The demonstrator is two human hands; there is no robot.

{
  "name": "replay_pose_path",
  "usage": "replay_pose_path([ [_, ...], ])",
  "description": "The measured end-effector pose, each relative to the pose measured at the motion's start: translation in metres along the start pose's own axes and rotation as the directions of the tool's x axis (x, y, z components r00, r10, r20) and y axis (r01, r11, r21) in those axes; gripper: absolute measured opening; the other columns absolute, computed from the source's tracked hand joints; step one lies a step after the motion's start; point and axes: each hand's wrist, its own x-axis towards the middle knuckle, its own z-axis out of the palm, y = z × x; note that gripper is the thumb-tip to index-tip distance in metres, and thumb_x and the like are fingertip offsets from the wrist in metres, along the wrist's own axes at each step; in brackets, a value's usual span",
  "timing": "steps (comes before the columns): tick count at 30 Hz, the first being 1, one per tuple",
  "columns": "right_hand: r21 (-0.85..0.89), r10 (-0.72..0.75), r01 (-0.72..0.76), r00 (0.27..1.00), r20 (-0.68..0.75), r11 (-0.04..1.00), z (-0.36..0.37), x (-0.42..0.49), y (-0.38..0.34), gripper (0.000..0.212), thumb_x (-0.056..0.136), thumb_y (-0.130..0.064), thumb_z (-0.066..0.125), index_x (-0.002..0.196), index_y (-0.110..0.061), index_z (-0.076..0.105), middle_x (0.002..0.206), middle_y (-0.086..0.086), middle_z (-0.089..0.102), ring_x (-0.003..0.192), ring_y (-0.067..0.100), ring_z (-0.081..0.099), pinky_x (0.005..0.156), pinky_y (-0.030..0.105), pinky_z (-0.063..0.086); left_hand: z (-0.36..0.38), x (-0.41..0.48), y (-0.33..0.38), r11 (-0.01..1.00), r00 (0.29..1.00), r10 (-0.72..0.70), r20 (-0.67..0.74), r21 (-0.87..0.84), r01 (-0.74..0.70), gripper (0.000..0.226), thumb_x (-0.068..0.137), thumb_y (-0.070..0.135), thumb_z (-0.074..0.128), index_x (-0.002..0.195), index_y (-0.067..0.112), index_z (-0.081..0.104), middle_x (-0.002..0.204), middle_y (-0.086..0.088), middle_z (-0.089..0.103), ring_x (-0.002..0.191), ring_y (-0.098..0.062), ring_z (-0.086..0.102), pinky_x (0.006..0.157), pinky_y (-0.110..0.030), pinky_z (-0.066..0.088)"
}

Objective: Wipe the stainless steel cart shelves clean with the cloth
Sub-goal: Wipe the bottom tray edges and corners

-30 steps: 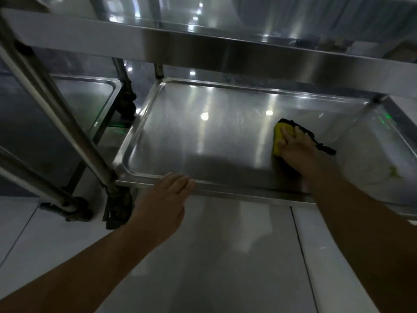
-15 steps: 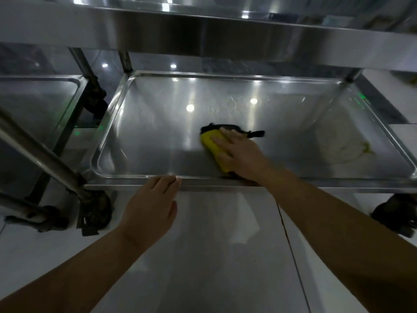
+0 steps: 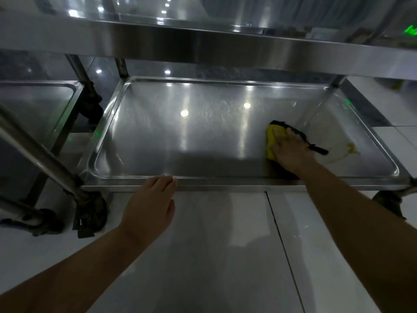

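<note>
Cloth (image 3: 272,141): yellow with a black edge, lying flat at about 3 o'clock on the lower shelf (image 3: 225,181)
Right hand (image 3: 291,151): palm down on the cloth, fingers straight and spread, pressing it and not clutching it
Left hand (image 3: 151,199): fingers straight, tips resting on the front rim near 6 o'clock, grasping nothing
Smear (image 3: 336,152): whitish patch with a yellow fleck, just past the cloth toward 3 o'clock, not yet wiped
Stroke: probably best to push flat and firm through the smear, in overlapping passes
Corners: the 4 o'clock corner likely needs fingertip pressure
Steadying: bracing on the rim should stop the cart rolling
</note>
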Motion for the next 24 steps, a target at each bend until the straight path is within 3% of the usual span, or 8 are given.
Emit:
replay_pose_path([
  [3, -0.074, -0.212, 0.213, 0.977, 0.018, 0.974, 0.007, -0.022, -0.068, 0.077, 0.086, -0.051, 0.003, 0.150, -0.015, 0.025, 0.155, 0.022, 0.022, 0.138, 0.050, 0.021, 0.107, 0.064, 0.023, 0.000, 0.001, 0.002, 1.000, 1.000, -0.002, -0.019, 0.019, 0.003, 0.048, 0.072, 0.026, 0.039, 0.102, 0.005, 0.070, 0.101, -0.006, 0.067, 0.097, -0.018, 0.046, 0.074, -0.028, 0.048],
  [5, -0.042, -0.376, 0.377, 0.926, 0.042, 0.925, 0.016, -0.035, -0.113, 0.070, 0.087, -0.050, 0.012, 0.146, -0.018, 0.032, 0.149, 0.020, 0.037, 0.135, 0.049, 0.031, 0.103, 0.066, 0.030, 0.002, 0.004, 0.004, 1.000, 1.000, 0.009, -0.024, 0.017, -0.009, 0.044, 0.072, 0.026, 0.041, 0.099, 0.004, 0.068, 0.100, -0.009, 0.066, 0.098, -0.020, 0.046, 0.080, -0.027, 0.041],
  [8, -0.001, -0.606, 0.606, 0.796, 0.007, 0.796, 0.029, -0.052, -0.151, 0.051, 0.094, -0.034, 0.025, 0.141, -0.015, 0.035, 0.141, 0.018, 0.049, 0.131, 0.048, 0.039, 0.098, 0.064, 0.037, 0.007, 0.005, 0.009, 1.000, 1.000, 0.001, 0.000, 0.008, -0.001, 0.044, 0.068, 0.019, 0.069, 0.107, 0.001, 0.064, 0.104, -0.012, 0.065, 0.098, -0.026, 0.055, 0.080, -0.034, 0.052],
  [11, 0.024, -0.499, 0.503, 0.863, -0.080, 0.864, 0.022, -0.063, -0.137, 0.066, 0.089, -0.054, 0.009, 0.148, -0.033, 0.030, 0.158, 0.005, 0.022, 0.145, 0.031, 0.019, 0.115, 0.047, 0.019, 0.008, 0.003, 0.008, 0.999, 0.998, 0.032, 0.051, 0.019, -0.033, 0.063, 0.056, 0.013, 0.082, 0.114, -0.001, 0.062, 0.105, -0.013, 0.064, 0.099, -0.024, 0.049, 0.076, -0.038, 0.054],
  [14, 0.045, -0.393, 0.405, 0.905, -0.163, 0.913, 0.009, -0.061, -0.103, 0.056, 0.093, -0.045, 0.028, 0.143, -0.025, 0.043, 0.151, 0.013, 0.035, 0.138, 0.033, 0.034, 0.112, 0.029, 0.013, 0.010, 0.004, 0.005, 0.998, 0.998, 0.046, 0.049, 0.038, -0.048, 0.064, 0.056, 0.012, 0.081, 0.116, -0.003, 0.062, 0.107, -0.015, 0.063, 0.100, -0.025, 0.043, 0.079, -0.040, 0.054],
  [19, 0.048, 0.015, -0.012, 0.998, -0.055, 0.999, -0.003, -0.042, 0.006, 0.060, 0.096, -0.050, 0.023, 0.150, -0.025, 0.026, 0.159, 0.008, 0.017, 0.146, 0.031, 0.015, 0.117, 0.047, 0.016, 0.014, 0.003, 0.004, 0.999, 0.998, 0.040, 0.055, 0.028, -0.042, 0.063, 0.056, 0.010, 0.081, 0.115, -0.003, 0.061, 0.107, -0.016, 0.064, 0.100, -0.027, 0.046, 0.079, -0.041, 0.054],
  [22, -0.037, 0.067, -0.072, 0.990, -0.120, 0.997, -0.015, -0.050, 0.045, 0.051, 0.097, -0.022, 0.050, 0.145, -0.008, 0.038, 0.154, 0.022, 0.025, 0.139, 0.047, 0.023, 0.112, 0.059, 0.024, 0.013, 0.004, 0.003, 0.999, 0.998, 0.047, 0.035, 0.014, -0.048, 0.062, 0.055, 0.009, 0.081, 0.113, -0.004, 0.063, 0.106, -0.015, 0.065, 0.100, -0.025, 0.044, 0.079, -0.040, 0.054],
  [24, -0.096, 0.084, -0.085, 0.996, -0.016, 0.992, -0.015, -0.059, 0.047, 0.050, 0.098, -0.012, 0.048, 0.145, -0.003, 0.034, 0.156, 0.024, 0.016, 0.140, 0.051, 0.016, 0.112, 0.061, 0.020, 0.013, 0.004, 0.004, 0.999, 0.998, 0.053, 0.035, 0.005, -0.053, 0.062, 0.054, 0.008, 0.081, 0.112, -0.003, 0.064, 0.106, -0.015, 0.065, 0.099, -0.025, 0.045, 0.079, -0.040, 0.054],
])
